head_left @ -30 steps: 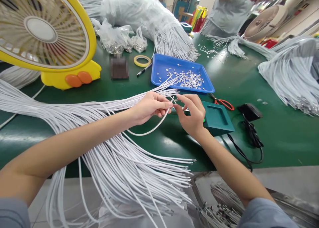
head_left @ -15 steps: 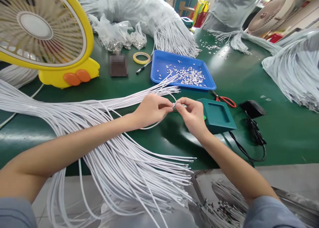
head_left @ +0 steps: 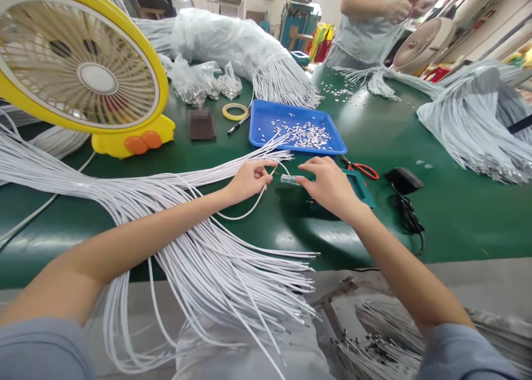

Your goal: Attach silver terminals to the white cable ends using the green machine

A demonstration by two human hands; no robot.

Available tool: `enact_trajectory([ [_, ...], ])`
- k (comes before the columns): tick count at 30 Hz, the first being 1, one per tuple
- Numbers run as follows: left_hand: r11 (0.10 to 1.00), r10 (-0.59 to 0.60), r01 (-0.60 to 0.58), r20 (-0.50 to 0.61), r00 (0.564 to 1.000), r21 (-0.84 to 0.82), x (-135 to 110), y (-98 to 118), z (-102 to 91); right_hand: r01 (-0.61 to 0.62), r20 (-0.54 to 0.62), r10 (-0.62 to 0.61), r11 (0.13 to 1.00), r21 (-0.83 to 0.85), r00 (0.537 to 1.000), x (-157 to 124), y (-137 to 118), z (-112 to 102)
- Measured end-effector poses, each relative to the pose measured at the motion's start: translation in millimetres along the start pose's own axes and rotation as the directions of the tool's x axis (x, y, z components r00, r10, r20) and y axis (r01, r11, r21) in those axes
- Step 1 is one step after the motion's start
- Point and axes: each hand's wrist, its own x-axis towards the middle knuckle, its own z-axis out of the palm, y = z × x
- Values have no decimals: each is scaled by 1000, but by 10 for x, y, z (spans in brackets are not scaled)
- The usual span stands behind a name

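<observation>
My left hand (head_left: 248, 180) pinches a single white cord (head_left: 245, 212) that loops down onto the green table (head_left: 457, 214). My right hand (head_left: 330, 185) is closed on a small metal clip (head_left: 290, 179) at the cord's end, just left of a green box (head_left: 361, 187). A thick bundle of white cords (head_left: 199, 258) fans across the table and hangs over its near edge. Behind the hands, a blue tray (head_left: 266, 126) holds several small metal clips (head_left: 305, 134).
A yellow fan (head_left: 83, 75) stands at the left. Tape roll (head_left: 235, 111), pen (head_left: 238, 125), red scissors (head_left: 364, 170) and a black adapter (head_left: 404, 179) with cable lie about. Bagged cords (head_left: 233, 42) and more bundles (head_left: 477, 125) fill the back. A co-worker (head_left: 374, 20) stands at the far side.
My hands, which had come together at the cord's end, have drawn slightly apart; the right hand now holds the clip out beside the green box. The camera tilted up.
</observation>
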Motion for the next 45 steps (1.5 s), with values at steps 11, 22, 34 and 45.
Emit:
enact_trajectory([
  [11,981,-51,73,119,992,-182,-11,-79,33,198,238,-78,820,-537,968,-55,-22,162],
  [22,962,-67,101,142,988,-252,30,-123,21,346,419,-125,789,-508,899,78,-48,128],
  [34,976,-118,137,115,986,-169,43,-105,10,353,406,-156,807,-473,900,86,-103,189],
  [45,973,-116,137,124,986,-185,41,-137,4,11,183,17,989,-150,983,191,374,195],
])
